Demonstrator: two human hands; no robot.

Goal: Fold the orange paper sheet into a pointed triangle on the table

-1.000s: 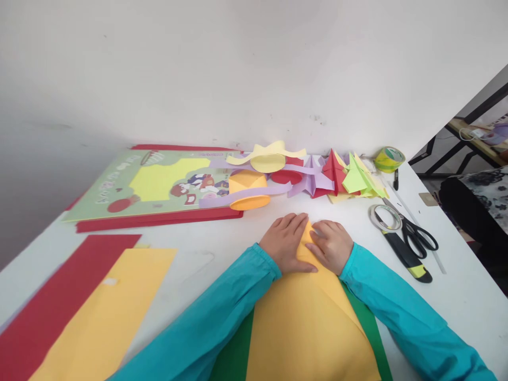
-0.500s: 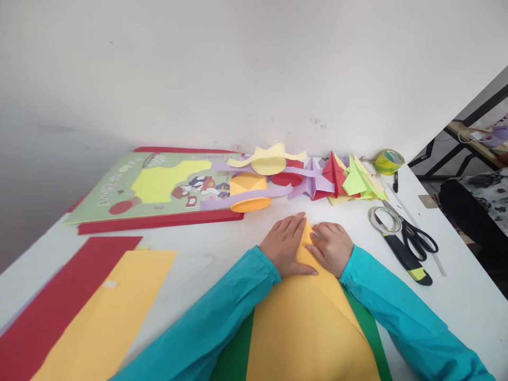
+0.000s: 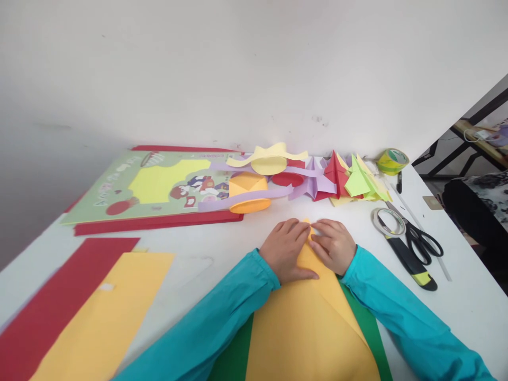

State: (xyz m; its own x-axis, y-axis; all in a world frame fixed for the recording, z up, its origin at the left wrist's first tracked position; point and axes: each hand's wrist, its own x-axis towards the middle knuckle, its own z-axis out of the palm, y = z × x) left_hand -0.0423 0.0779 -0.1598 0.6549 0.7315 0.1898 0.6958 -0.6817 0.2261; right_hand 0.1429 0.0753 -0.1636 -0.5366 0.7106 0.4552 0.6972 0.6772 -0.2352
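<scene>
A large sheet of orange paper (image 3: 305, 328) lies in front of me, its far end folded to a narrow point. My left hand (image 3: 286, 251) rests on the left side of this point, thumb spread out over the paper and fingertips bent a little at the tip. On the right side, my right hand (image 3: 333, 246) has its fingers curled and pressed together on the folded edge. Both hands' fingertips nearly meet at the tip, hiding most of it. Beneath the orange sheet, green paper (image 3: 367, 328) shows on both sides.
Red paper (image 3: 71, 286) and another orange sheet (image 3: 119, 296) lie left. Behind are a printed pad (image 3: 95, 203), paper strips with discs (image 3: 250, 205) and folded paper shapes (image 3: 337, 174). Right: scissors (image 3: 423, 243), cutter knife (image 3: 413, 264), tape rolls (image 3: 376, 222).
My left fingers have bent and drawn slightly back from the paper's tip. My right fingers have stretched a little toward the tip. The view has shifted slightly.
</scene>
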